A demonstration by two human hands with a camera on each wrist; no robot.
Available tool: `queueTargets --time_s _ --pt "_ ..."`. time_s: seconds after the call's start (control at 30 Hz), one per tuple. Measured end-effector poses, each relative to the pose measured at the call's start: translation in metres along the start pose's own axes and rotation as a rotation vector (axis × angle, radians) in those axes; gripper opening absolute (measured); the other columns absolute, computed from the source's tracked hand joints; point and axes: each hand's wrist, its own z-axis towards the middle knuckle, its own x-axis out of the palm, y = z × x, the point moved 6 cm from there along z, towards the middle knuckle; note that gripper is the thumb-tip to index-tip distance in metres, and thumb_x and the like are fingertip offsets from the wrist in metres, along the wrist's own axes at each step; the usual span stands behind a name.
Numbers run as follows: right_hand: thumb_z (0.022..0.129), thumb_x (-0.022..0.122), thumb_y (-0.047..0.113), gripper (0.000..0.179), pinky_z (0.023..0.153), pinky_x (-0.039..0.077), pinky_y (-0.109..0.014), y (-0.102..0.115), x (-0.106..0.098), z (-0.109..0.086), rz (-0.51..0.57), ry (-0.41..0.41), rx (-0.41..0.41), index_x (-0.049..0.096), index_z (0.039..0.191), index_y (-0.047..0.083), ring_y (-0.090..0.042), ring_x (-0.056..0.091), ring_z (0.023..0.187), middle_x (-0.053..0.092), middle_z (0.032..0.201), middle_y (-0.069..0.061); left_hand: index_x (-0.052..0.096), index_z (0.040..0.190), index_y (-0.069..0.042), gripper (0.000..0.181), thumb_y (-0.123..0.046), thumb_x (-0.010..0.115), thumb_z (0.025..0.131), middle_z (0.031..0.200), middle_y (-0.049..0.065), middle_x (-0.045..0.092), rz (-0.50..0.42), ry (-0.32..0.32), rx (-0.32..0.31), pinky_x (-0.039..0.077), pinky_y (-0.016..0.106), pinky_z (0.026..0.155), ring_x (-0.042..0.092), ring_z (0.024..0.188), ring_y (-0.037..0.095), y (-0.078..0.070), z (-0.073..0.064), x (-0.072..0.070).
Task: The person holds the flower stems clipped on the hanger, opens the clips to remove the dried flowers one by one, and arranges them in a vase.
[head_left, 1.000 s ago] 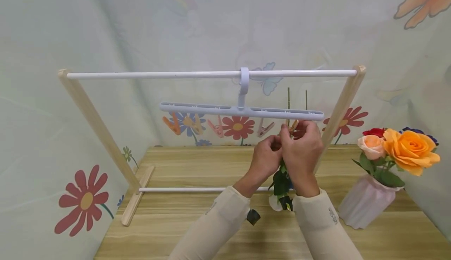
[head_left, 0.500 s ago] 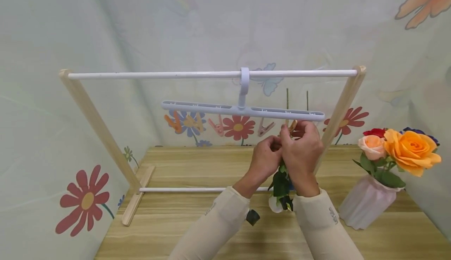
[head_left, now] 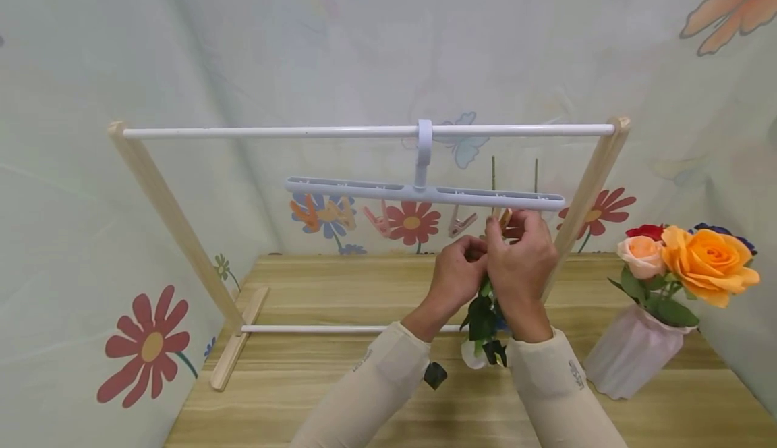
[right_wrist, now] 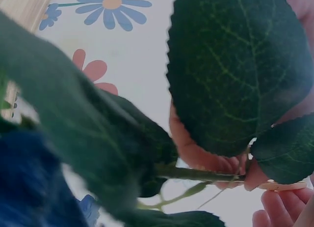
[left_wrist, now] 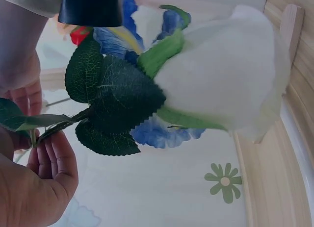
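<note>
A pale blue hanger (head_left: 423,158) with clothespins hangs from a white rod. Under its right part, my left hand (head_left: 456,274) holds a flower stem (right_wrist: 201,175) between thumb and curled fingers. Close beside it, my right hand (head_left: 523,259) pinches a yellow-orange clothespin (head_left: 506,219) at the stem. The flowers point downward: a white rose (left_wrist: 221,72) with dark green leaves (left_wrist: 127,92), and a blue flower (left_wrist: 164,134) behind it. Two thin stem ends (head_left: 494,173) rise behind the hanger. The clothespin's jaws are mostly hidden by my fingers.
The wooden rack (head_left: 176,225) with its white top rod (head_left: 273,133) stands on a wood-grain table (head_left: 291,394). Other clothespins (head_left: 378,221) hang along the hanger. A white vase (head_left: 634,353) of roses stands at right. A flower-print curtain (head_left: 243,43) is behind.
Both hands keep their grips in nearly the same place. The hanger appears slightly farther right, and the two stem ends stand a little farther apart. The view has shifted slightly.
</note>
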Motion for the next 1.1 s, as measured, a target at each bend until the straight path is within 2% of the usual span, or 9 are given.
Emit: queueTargets --time_s 0.17,0.43,0.67,0.9,0.97,1.1 --pt "0.094 0.070 0.026 0.029 0.069 0.052 -0.029 -0.001 0.000 0.000 -0.003 -0.001 0.005 0.066 0.101 -0.002 -0.028 0.072 0.082 0.072 0.095 -0.016 0.073 0.100 -0.013 0.017 -0.028 0.074 0.092 0.087 0.001 0.073 0.007 0.002 -0.015 0.052 0.017 0.064 0.061 0.072 0.004 0.005 0.000 0.000" --pt "0.091 0.074 0.026 0.031 0.065 0.042 -0.009 -0.004 -0.001 0.001 0.024 0.008 0.032 0.066 0.103 -0.001 -0.026 0.072 0.081 0.071 0.094 -0.014 0.073 0.100 -0.016 0.020 -0.033 0.072 0.091 0.088 -0.004 0.072 0.051 0.015 -0.025 0.053 0.021 0.068 0.061 0.076 0.004 0.009 0.001 -0.001" --pt "0.091 0.076 0.025 0.035 0.067 0.045 -0.014 -0.006 0.000 0.001 0.031 0.020 0.053 0.063 0.109 -0.002 -0.026 0.070 0.083 0.068 0.098 -0.014 0.070 0.099 -0.017 0.019 -0.035 0.072 0.092 0.087 -0.005 0.070 0.099 0.039 -0.012 0.052 0.019 0.066 0.060 0.075 0.005 0.012 -0.001 -0.001" --pt "0.091 0.076 0.022 0.037 0.072 0.055 -0.036 -0.006 0.000 0.002 0.044 0.023 0.041 0.062 0.115 -0.003 -0.028 0.069 0.084 0.066 0.101 -0.017 0.069 0.100 -0.015 0.011 -0.024 0.069 0.094 0.087 -0.003 0.070 0.185 0.076 0.064 0.051 0.020 0.068 0.060 0.075 0.005 0.014 -0.006 -0.008" --pt "0.090 0.076 0.021 0.038 0.072 0.056 -0.037 -0.006 0.000 0.002 0.044 0.019 0.035 0.062 0.115 -0.004 -0.028 0.070 0.083 0.067 0.102 -0.018 0.069 0.100 -0.014 0.009 -0.020 0.068 0.094 0.086 -0.002 0.069 0.211 0.092 0.085 0.051 0.020 0.068 0.059 0.075 0.006 0.016 -0.008 -0.011" --pt "0.090 0.076 0.021 0.039 0.071 0.052 -0.022 -0.006 -0.001 0.003 0.045 0.021 0.033 0.062 0.116 -0.004 -0.027 0.070 0.083 0.068 0.103 -0.017 0.069 0.099 -0.014 0.006 -0.018 0.068 0.093 0.085 -0.003 0.067 0.268 0.111 0.120 0.050 0.019 0.068 0.057 0.075 0.007 0.017 -0.013 -0.015"
